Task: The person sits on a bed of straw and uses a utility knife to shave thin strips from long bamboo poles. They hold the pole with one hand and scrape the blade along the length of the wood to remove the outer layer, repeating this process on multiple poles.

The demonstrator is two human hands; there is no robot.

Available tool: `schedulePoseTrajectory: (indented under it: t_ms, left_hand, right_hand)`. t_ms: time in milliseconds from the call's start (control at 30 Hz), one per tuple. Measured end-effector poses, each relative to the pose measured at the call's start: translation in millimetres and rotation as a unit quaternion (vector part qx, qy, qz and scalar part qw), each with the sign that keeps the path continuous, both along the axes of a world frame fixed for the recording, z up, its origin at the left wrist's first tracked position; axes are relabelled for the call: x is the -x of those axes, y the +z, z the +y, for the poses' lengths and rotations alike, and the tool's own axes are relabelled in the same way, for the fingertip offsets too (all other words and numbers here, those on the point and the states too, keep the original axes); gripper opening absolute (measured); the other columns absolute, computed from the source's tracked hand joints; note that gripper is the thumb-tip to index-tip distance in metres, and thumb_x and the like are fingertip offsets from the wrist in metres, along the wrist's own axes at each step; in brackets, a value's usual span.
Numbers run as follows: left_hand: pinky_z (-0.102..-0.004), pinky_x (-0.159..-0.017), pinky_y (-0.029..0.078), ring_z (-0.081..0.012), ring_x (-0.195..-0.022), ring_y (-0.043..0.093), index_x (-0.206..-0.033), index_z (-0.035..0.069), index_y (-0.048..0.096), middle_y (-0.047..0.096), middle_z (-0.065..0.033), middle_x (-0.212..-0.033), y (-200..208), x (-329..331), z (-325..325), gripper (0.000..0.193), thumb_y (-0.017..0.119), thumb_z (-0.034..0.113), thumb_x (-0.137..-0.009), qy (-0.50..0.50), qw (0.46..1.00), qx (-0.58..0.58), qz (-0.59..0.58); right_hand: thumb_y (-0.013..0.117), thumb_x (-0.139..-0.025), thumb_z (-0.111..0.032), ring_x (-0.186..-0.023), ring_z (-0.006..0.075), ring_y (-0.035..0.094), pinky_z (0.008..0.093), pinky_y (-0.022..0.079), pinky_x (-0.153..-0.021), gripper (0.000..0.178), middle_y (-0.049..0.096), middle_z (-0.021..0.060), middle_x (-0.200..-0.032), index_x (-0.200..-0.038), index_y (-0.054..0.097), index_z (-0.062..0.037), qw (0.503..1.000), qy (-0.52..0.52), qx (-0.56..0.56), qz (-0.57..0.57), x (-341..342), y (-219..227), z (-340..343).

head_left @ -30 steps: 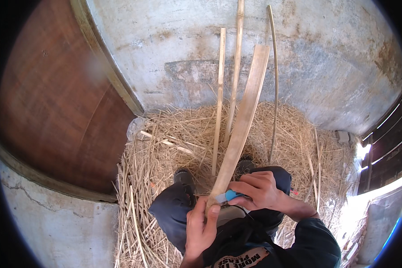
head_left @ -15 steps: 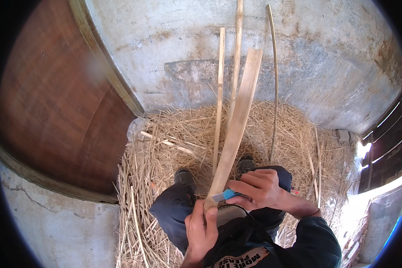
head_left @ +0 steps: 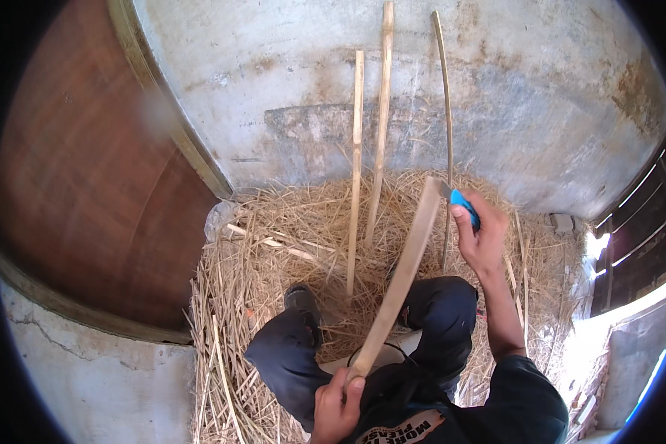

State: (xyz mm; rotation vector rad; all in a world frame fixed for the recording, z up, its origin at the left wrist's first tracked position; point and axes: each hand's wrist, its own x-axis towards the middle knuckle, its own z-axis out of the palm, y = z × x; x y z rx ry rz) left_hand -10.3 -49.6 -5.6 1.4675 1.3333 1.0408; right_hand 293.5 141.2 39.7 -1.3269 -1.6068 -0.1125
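A long, flat bamboo strip (head_left: 401,277) slants up and away from my lap. My left hand (head_left: 337,411) is closed around its near end, with the thumb on top. Out by the far end of the strip, my right hand (head_left: 486,235) grips a knife with a blue handle (head_left: 464,207). Its short, broad blade (head_left: 445,190) points left and meets or nearly meets the strip's right edge close to the tip; I cannot tell which. My fingers hide part of the handle.
Two pale bamboo sticks (head_left: 356,148) and a thinner, darker stick (head_left: 446,96) lean toward the stained wall (head_left: 303,89). Straw and bamboo shavings (head_left: 274,237) cover the floor around my legs. At left is a brown wooden panel (head_left: 96,170); dark slats (head_left: 640,222) stand at right.
My right hand has moved the knife up and away, from near my left hand to the strip's far end. The strip's far end has dropped lower, and my left hand has come nearer my body.
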Motion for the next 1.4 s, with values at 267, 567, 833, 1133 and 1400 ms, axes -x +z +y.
schedulePoseTrajectory:
  t_ms: [267,567,833,1133,1400]
  left_hand:
    - [-0.0365,-0.055,0.044,-0.0215,-0.053,0.055,-0.101,0.001,0.059,0.057,-0.0126,-0.065,-16.4,15.8,23.4,0.019,0.06,0.019,-0.108,0.026,0.997,0.077,-0.001]
    - [-0.0334,-0.05,0.044,-0.0207,-0.049,0.059,-0.105,0.001,0.06,0.062,-0.0135,-0.066,12.4,-8.4,47.3,0.02,0.069,0.019,-0.105,0.055,0.995,-0.065,0.054]
    - [-0.0349,-0.051,0.047,-0.0277,-0.052,0.066,-0.105,0.0,0.06,0.065,-0.0168,-0.069,16.8,-14.4,48.7,0.021,0.069,0.018,-0.105,0.057,0.995,-0.057,0.051]
    - [-0.0338,-0.052,0.043,-0.0225,-0.055,0.059,-0.103,0.0,0.059,0.059,-0.0132,-0.066,18.8,-11.2,45.0,0.023,0.065,0.021,-0.107,0.049,0.996,-0.039,0.056]
    - [-0.0363,-0.05,0.045,-0.0286,-0.05,0.065,-0.103,-0.001,0.059,0.061,-0.0169,-0.065,17.2,-6.1,39.4,0.022,0.066,0.02,-0.107,0.044,0.996,-0.037,0.067]
  right_hand:
    - [0.08,-0.093,-0.036,-0.057,0.0238,0.067,0.0346,0.052,-0.051,0.029,0.071,0.0057,-0.077,-0.103,0.076,-0.0089,0.973,0.225,0.005,-0.058,43.4,-34.3,-37.2]
    - [0.084,-0.086,-0.043,-0.053,0.0199,0.062,0.0326,0.049,-0.047,0.038,0.06,-0.0008,-0.07,-0.109,0.075,-0.0142,0.95,0.283,0.037,-0.123,80.2,-43.0,-70.4]
    - [0.084,-0.086,-0.043,-0.051,0.0181,0.061,0.0319,0.047,-0.047,0.037,0.06,-0.0021,-0.07,-0.108,0.074,-0.0143,0.952,0.268,0.019,-0.144,80.7,-30.8,-68.3]
    - [0.084,-0.085,-0.045,-0.051,0.0136,0.059,0.0284,0.044,-0.047,0.037,0.059,-0.0049,-0.069,-0.105,0.075,-0.0156,0.953,0.249,-0.023,-0.172,78.6,-27.6,-65.2]
    - [0.081,-0.09,-0.042,-0.051,0.0127,0.058,0.0282,0.043,-0.047,0.031,0.058,-0.0038,-0.066,-0.104,0.076,-0.0153,0.946,0.248,-0.042,-0.207,77.5,-20.8,-63.4]
